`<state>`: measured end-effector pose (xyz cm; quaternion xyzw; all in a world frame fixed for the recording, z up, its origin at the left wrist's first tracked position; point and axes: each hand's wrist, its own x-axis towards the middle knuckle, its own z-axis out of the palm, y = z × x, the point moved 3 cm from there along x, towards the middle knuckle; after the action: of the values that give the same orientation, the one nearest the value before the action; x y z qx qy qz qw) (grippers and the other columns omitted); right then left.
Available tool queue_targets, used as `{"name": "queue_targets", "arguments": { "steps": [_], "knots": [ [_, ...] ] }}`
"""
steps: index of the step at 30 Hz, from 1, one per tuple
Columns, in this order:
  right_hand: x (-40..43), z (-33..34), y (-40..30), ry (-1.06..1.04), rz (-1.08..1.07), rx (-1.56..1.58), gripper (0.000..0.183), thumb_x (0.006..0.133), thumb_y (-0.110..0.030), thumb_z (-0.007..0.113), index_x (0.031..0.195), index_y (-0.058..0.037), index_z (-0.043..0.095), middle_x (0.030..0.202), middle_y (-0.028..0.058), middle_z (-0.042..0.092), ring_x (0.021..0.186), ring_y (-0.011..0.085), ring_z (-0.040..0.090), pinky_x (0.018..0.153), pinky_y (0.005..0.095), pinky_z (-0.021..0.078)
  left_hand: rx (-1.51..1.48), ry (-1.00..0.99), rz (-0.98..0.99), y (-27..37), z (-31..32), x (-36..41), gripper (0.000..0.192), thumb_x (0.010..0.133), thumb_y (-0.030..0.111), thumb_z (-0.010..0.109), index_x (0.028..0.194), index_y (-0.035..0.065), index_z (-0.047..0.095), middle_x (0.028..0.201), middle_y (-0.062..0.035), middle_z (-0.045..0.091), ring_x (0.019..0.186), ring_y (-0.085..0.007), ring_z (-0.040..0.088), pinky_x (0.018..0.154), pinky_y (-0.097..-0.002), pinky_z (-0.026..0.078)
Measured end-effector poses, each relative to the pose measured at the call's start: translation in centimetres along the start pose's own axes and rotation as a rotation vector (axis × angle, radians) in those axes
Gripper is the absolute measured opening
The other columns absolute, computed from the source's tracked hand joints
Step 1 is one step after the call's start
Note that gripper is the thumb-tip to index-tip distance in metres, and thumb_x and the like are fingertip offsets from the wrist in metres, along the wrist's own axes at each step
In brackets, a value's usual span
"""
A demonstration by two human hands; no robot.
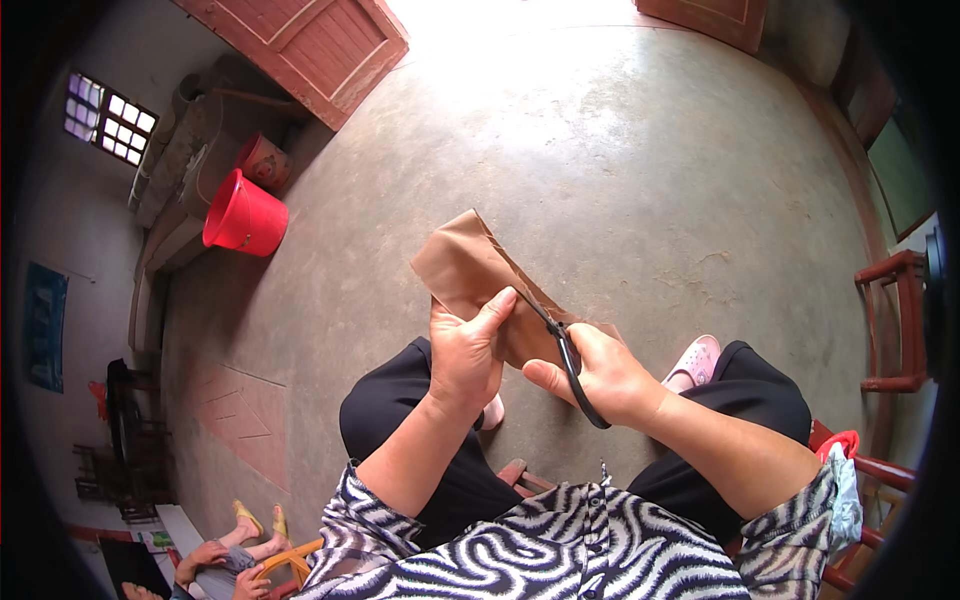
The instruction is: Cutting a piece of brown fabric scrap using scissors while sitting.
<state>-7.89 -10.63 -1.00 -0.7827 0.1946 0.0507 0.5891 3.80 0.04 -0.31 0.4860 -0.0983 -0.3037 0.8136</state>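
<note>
A folded piece of tan fabric [469,259] hangs in front of me above the floor, its long right edge frayed. My left hand [469,337] pinches it from below, thumb lying on top. My right hand [604,371] holds black-handled scissors [568,360], and one handle loop hangs below the palm. The blades point up and left along the fabric's right edge, near my left thumb. Part of the cloth extends behind my right hand. How far the blades are apart is hard to see.
A bright red bucket [251,214] stands at left beside a patterned bucket [264,161]. Wooden doors [322,56] open onto bright light ahead. A wooden stool frame [892,322] is at right. Another person's feet [259,521] and hands show at lower left, by a yellow-orange chair [296,562].
</note>
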Motion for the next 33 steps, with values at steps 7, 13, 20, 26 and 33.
{"name": "queue_targets", "arguments": {
  "steps": [7, 13, 20, 26, 33],
  "knots": [
    [0.2, 0.2, -0.2, 0.054, -0.046, -0.013, 0.067, 0.076, -0.064, 0.064, 0.082, 0.0025, 0.052, 0.074, 0.0153, 0.057, 0.074, 0.027, 0.059, 0.066, 0.038, 0.0452, 0.037, -0.007, 0.015, -0.3, 0.4, -0.3, 0.042, 0.086, -0.009, 0.056, 0.122, 0.0098, 0.043, 0.115, -0.0066, 0.057, 0.103, -0.0155, 0.058, 0.088, -0.0297, 0.05],
    [0.1, -0.1, -0.5, 0.06, -0.035, 0.021, 0.064, 0.078, -0.062, 0.063, 0.075, 0.0012, 0.052, 0.066, 0.0133, 0.055, 0.065, 0.0249, 0.057, 0.061, 0.0381, 0.0438, 0.027, -0.005, 0.006, -0.4, 0.7, -0.4, 0.042, 0.086, -0.008, 0.055, 0.122, 0.0096, 0.043, 0.114, -0.007, 0.057, 0.101, -0.0161, 0.059, 0.087, -0.0297, 0.052],
    [0.1, 0.0, -0.6, 0.081, -0.076, 0.045, 0.061, 0.081, -0.059, 0.062, 0.068, 0.0001, 0.051, 0.058, 0.0114, 0.053, 0.056, 0.0233, 0.054, 0.056, 0.0378, 0.0428, 0.04, -0.018, 0.016, -0.7, 0.9, -0.4, 0.042, 0.087, -0.008, 0.055, 0.122, 0.0103, 0.042, 0.115, -0.0073, 0.057, 0.101, -0.0162, 0.06, 0.087, -0.0294, 0.052],
    [0.3, 0.2, -0.4, 0.075, -0.084, 0.025, 0.063, 0.081, -0.06, 0.06, 0.069, 0.0017, 0.054, 0.06, 0.0164, 0.057, 0.058, 0.0295, 0.059, 0.056, 0.0395, 0.0446, 0.049, -0.006, 0.026, -0.6, 0.8, -0.4, 0.042, 0.087, -0.008, 0.055, 0.123, 0.0104, 0.042, 0.114, -0.0076, 0.057, 0.101, -0.016, 0.06, 0.087, -0.0292, 0.052],
    [0.7, 0.6, 0.8, 0.225, -0.246, -0.054, 0.055, 0.085, -0.049, 0.063, 0.068, 0.0027, 0.054, 0.054, 0.0083, 0.051, 0.051, 0.0131, 0.051, 0.048, 0.0311, 0.0412, 0.035, -0.007, 0.016, -0.7, 0.9, -0.4, 0.043, 0.087, -0.008, 0.056, 0.123, 0.0104, 0.042, 0.115, -0.0077, 0.056, 0.103, -0.0162, 0.058, 0.088, -0.0291, 0.051]
  ]
}}
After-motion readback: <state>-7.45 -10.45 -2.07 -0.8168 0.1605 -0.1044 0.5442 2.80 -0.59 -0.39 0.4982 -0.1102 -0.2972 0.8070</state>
